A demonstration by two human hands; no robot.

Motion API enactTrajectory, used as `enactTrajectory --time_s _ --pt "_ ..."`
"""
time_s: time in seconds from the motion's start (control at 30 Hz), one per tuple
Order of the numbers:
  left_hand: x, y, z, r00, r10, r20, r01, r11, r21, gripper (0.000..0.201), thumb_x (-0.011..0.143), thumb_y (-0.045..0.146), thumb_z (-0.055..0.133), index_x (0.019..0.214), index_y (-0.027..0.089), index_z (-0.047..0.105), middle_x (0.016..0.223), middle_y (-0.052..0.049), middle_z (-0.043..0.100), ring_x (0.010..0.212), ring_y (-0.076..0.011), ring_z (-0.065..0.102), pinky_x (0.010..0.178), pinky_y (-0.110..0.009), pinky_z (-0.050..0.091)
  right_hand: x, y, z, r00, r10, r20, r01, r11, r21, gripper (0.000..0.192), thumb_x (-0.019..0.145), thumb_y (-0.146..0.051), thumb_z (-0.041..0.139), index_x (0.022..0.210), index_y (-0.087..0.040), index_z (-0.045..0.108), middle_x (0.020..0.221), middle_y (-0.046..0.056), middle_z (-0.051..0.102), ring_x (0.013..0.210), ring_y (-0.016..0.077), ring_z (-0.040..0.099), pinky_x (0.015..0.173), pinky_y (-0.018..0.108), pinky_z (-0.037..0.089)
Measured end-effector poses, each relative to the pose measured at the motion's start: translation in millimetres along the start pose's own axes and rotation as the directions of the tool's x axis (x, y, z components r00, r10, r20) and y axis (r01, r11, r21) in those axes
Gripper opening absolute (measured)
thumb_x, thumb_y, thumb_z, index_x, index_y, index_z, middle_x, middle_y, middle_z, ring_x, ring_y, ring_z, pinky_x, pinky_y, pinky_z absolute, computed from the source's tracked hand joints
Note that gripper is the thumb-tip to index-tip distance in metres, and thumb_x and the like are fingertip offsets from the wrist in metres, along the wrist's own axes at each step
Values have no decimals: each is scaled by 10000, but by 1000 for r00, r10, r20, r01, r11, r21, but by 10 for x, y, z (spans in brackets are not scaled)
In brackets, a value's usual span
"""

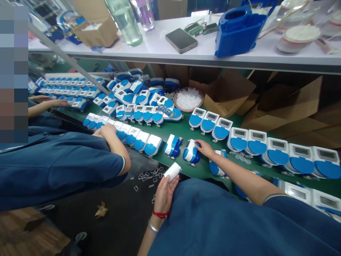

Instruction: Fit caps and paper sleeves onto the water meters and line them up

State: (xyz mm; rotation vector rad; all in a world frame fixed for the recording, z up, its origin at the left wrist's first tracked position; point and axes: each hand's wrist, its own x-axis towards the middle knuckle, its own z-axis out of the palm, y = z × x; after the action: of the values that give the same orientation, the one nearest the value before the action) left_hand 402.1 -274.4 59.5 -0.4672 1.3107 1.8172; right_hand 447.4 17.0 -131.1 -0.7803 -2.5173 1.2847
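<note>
In my left hand (pixel 166 193), fingers closed, is a small white plastic cover (pixel 172 171), held low in front of the bench edge. My right hand (pixel 204 147) reaches over the green bench top, its fingertips gripping the upper edge of a blue-and-white meter (pixel 190 152). That meter lies tipped over with its fittings sideways. Another tipped meter (pixel 172 145) lies just left of it, apart. A third meter (pixel 217 163) lies partly hidden beneath my right forearm.
A row of meters with display windows (pixel 238 138) runs along the right. Other meters (pixel 138 140) line the left, beside a co-worker's hands (pixel 106 131). A pink basin (pixel 201 101) of clear plastic parts stands behind, near open cartons (pixel 229 90). The upper shelf (pixel 160 46) holds a phone (pixel 181 40).
</note>
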Motion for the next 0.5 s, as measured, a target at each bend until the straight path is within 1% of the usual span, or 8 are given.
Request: enactTrajectory --time_s 0.07,0.13,0.2,0.27,0.33,0.37,0.43,0.5 --pt "-10 -3 -22 1000 3 15 -3 1000 -9 329 809 208 593 1125 144 527 1163 -152 620 1028 -241 622 954 -392 478 3 -5 -12 1000 18 18 -18 1000 1 471 776 -182 544 1244 -210 502 1203 75 585 1102 207 544 963 385 416" --pt "-19 -7 -55 1000 2 28 -2 1000 -11 340 808 220 597 1131 143 528 1181 -154 609 1031 -245 620 960 -397 473 46 -13 -16 999 43 15 -43 999 -7 536 792 -193 528 1318 -207 425 1221 88 574 1108 206 545 965 383 419" --pt "-31 -7 -101 1000 -1 25 1 1000 -10 351 804 226 603 1136 141 526 1194 -159 601 1031 -249 619 961 -396 472 136 -35 -3 999 43 -20 -43 998 -42 532 808 -195 504 1331 -192 407 1231 97 566 1108 202 547 974 376 415" --pt "-44 1 -161 1000 -5 -2 5 1000 -14 359 800 223 609 1138 136 523 1194 -164 600 1028 -252 620 955 -389 477 286 -87 31 998 6 -68 -13 994 -108 494 820 -196 479 1311 -174 429 1251 104 548 1132 201 529 997 373 396" --pt "-55 25 -233 1000 -10 -29 10 1000 -23 365 797 220 611 1139 133 518 1196 -169 598 1032 -256 617 954 -384 478 507 -183 87 995 -54 -88 37 981 -190 462 831 -205 461 1291 -161 448 1269 108 529 1173 205 494 1019 372 373" --pt "-57 44 -272 999 -15 -42 14 999 -29 366 796 218 613 1138 134 516 1200 -169 595 1035 -259 615 954 -384 478 646 -250 121 992 -95 -80 74 970 -231 458 834 -210 458 1289 -153 449 1280 112 518 1193 206 473 1030 369 361" --pt "-48 98 -357 998 -23 -66 21 999 -40 365 793 216 615 1135 140 513 1206 -165 592 1041 -264 611 957 -385 477 978 -418 203 983 -180 -33 161 937 -310 484 835 -221 467 1308 -131 422 1305 125 490 1225 210 435 1046 361 339" --pt "-20 172 -449 995 -36 -95 31 998 -52 358 789 210 619 1124 144 513 1197 -164 599 1043 -266 609 959 -383 477 1359 -621 301 971 -238 24 229 894 -385 532 829 -237 490 1333 -108 379 1328 145 458 1241 220 408 1053 365 321"
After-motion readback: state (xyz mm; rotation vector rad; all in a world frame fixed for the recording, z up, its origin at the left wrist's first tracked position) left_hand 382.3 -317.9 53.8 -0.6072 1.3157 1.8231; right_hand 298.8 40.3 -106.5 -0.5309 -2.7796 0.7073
